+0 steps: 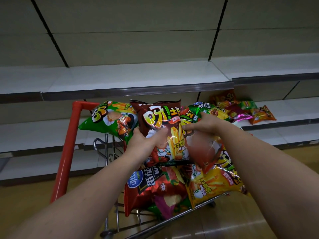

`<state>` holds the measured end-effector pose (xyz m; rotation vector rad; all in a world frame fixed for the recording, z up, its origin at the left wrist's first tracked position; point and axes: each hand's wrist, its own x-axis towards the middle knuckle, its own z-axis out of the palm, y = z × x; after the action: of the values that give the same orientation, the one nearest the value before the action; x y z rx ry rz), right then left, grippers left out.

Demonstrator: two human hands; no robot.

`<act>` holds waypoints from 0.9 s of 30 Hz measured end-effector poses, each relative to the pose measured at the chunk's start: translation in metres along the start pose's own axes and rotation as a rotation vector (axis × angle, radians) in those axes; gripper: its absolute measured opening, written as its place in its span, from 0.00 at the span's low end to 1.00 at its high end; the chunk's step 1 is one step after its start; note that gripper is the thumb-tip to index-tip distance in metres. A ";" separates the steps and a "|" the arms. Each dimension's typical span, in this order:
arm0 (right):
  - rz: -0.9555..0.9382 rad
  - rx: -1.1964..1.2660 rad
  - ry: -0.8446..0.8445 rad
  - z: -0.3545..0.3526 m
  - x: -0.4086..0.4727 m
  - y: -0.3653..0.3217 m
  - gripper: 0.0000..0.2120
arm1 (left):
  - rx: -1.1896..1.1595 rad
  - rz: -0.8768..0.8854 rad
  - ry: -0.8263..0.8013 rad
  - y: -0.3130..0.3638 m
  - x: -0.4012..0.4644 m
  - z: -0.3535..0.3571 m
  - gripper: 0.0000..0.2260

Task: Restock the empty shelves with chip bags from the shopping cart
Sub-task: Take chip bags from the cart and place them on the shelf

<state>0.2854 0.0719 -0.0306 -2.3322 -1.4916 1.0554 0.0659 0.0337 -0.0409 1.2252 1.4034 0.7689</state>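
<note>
Chip bags: brown bag in left hand; right hand pinches a green bag.
Lift both clear of cart; keep each grip light; set flat on shelf at 12 o'clock.

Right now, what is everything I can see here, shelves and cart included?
Brown bag: one, brown, held up over the cart by both hands.
Green bag: one, green, cart's far left.
Yellow bag: one, yellow, cart's right side.
Red bag: one, red, cart's near side.
Shelf bags: several, orange, green, purple, lying on a lower shelf at right.
Cart: one, red handle, wire basket.
Shelves: several, white, behind the cart.
Left hand: grips the brown bag.
Right hand: grips bags' edges.
</note>
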 end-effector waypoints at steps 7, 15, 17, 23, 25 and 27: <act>0.094 0.181 -0.040 -0.010 -0.007 0.001 0.35 | -0.065 0.024 -0.014 0.005 0.001 0.000 0.41; -0.025 0.393 0.148 -0.029 -0.042 -0.002 0.18 | -0.121 0.093 -0.054 0.036 -0.008 0.007 0.37; -0.046 0.408 0.270 -0.035 -0.050 -0.003 0.28 | -0.150 0.109 -0.044 0.049 -0.011 0.008 0.39; -0.090 0.614 0.469 -0.061 -0.082 -0.012 0.49 | -0.178 0.201 -0.088 0.094 -0.018 0.006 0.37; -0.104 0.673 0.505 -0.072 -0.093 -0.014 0.49 | -0.173 0.227 -0.125 0.108 -0.021 0.006 0.34; -0.110 0.702 0.551 -0.082 -0.107 -0.018 0.41 | -0.168 0.265 -0.166 0.122 -0.024 0.007 0.41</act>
<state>0.2990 0.0072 0.0880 -1.7993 -0.8443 0.6679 0.1024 0.0419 0.0783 1.3250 1.0327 0.9248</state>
